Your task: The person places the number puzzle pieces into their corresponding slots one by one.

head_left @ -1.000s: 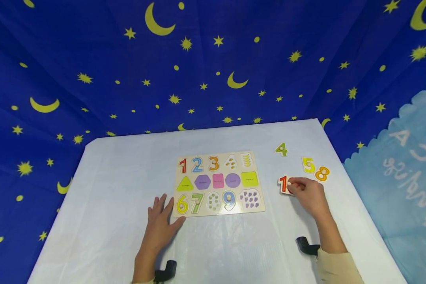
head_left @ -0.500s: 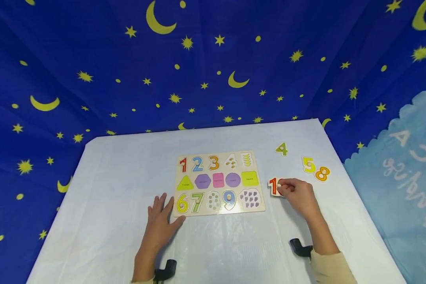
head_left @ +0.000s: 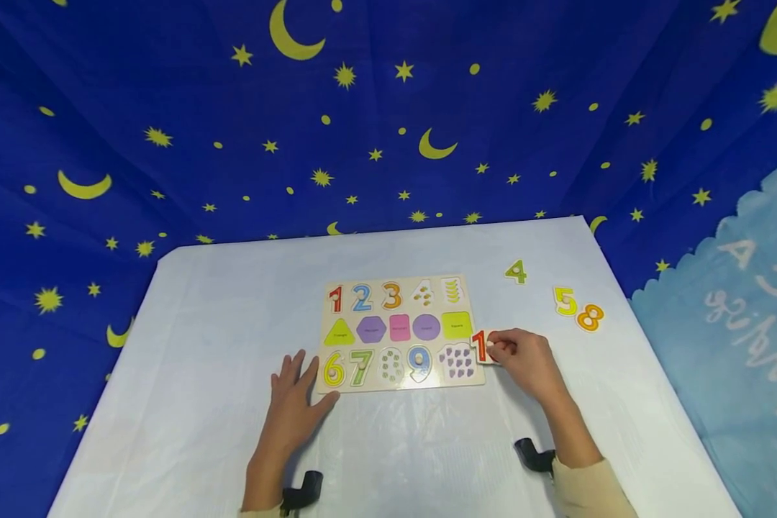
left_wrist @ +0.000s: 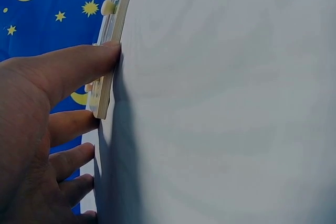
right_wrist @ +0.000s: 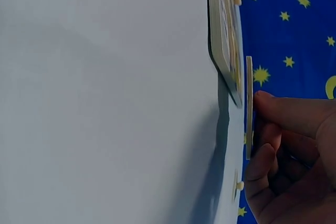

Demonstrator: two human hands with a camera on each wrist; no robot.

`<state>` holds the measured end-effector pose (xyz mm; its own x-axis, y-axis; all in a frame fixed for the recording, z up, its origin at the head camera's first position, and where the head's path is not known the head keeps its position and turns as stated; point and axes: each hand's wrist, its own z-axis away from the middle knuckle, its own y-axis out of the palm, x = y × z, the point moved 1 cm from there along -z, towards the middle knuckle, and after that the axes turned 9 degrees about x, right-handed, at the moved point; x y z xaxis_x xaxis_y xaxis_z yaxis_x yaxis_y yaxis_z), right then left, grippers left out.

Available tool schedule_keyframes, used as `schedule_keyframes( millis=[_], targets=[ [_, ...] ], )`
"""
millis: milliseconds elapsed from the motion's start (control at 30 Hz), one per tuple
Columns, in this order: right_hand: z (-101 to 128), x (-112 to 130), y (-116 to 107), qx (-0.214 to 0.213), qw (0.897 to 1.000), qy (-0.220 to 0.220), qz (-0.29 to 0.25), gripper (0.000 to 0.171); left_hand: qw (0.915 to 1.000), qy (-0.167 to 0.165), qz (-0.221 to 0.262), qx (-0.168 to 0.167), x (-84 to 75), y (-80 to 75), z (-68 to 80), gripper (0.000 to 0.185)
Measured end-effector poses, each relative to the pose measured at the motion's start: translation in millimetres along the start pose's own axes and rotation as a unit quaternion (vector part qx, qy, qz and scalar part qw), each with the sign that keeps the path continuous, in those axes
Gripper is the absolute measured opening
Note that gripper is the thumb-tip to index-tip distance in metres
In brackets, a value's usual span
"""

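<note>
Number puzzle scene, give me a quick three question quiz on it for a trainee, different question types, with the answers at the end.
1. True or false: the right hand pinches the red number piece at the right edge of the puzzle board.
2. Multiple choice: which loose pieces lie on the white table to the right of the board? A) 4, 5, 8. B) 2, 3, 9. C) 6, 7, 1.
3. Fill in: the left hand rests flat, its thumb against the board's ____ corner.

Key: 1 true. 2 A: the 4, 5 and 8. 3 near left.
</note>
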<state>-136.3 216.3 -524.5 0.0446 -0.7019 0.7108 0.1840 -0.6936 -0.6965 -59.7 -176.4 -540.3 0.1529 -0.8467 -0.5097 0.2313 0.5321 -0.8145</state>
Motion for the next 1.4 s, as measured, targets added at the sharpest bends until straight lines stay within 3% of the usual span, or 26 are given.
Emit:
schedule_keyframes(
  millis=[533, 1400],
  targets=[
    [0, 20, 20, 0.048, 0.999, -0.013, -0.001, 0.017, 0.9999, -0.011, -0.003, 0.009, -1.6, -0.4, -0.5, 0.082],
    [-1, 35, 33, 0.072, 0.995, -0.061, 0.013, 0.01, 0.9996, -0.007, -0.014, 0.022, -5.6, -8.8, -0.2, 0.08]
  ],
)
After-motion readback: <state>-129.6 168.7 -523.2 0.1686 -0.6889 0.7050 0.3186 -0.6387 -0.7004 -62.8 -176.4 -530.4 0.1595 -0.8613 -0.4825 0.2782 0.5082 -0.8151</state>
